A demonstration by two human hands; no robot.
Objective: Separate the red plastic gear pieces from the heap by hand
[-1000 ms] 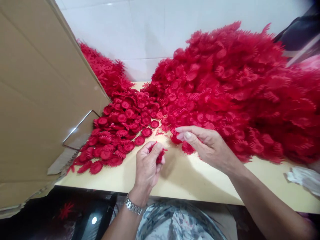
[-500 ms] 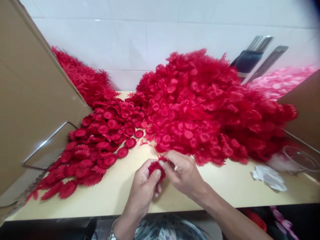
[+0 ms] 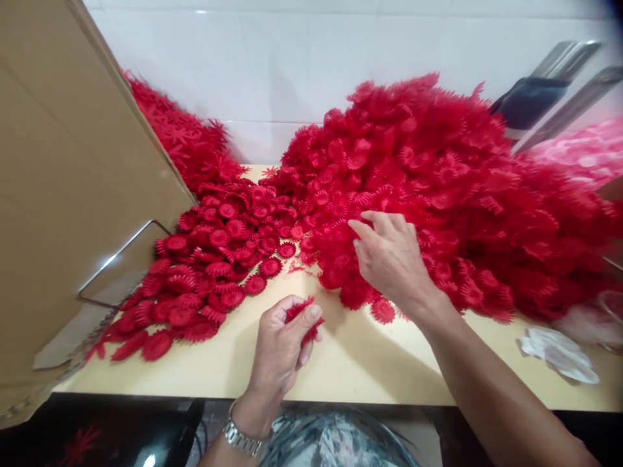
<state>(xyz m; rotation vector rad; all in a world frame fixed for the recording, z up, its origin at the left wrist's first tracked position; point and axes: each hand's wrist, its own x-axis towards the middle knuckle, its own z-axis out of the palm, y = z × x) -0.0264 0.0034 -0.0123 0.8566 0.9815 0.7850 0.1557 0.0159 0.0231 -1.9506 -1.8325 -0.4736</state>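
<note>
Near the front middle of the table, my left hand (image 3: 278, 344) pinches a red fringed flower piece (image 3: 306, 319) between thumb and fingers. My fingers cover part of it. My right hand (image 3: 392, 259) reaches over the front of a large heap of red fringed petal discs (image 3: 438, 175). Its fingers are stretched out and somewhat apart, nothing visible in them; whether the fingertips touch the discs I cannot tell. Left of my hands lies a lower pile of darker red toothed round flower pieces (image 3: 209, 259).
Red star-shaped pieces (image 3: 180, 139) are heaped at the back left beside a cardboard box (image 3: 87, 162) with a wire handle (image 3: 117, 256). Pink pieces (image 3: 584, 149), dark-handled metal tools (image 3: 540, 97) and a crumpled white sheet (image 3: 559, 353) are on the right. A tiled wall (image 3: 267, 58) stands behind.
My right hand has left the flower piece and moved up and right to the large heap. My left hand keeps hold of the piece. The whole view has shifted slightly.
</note>
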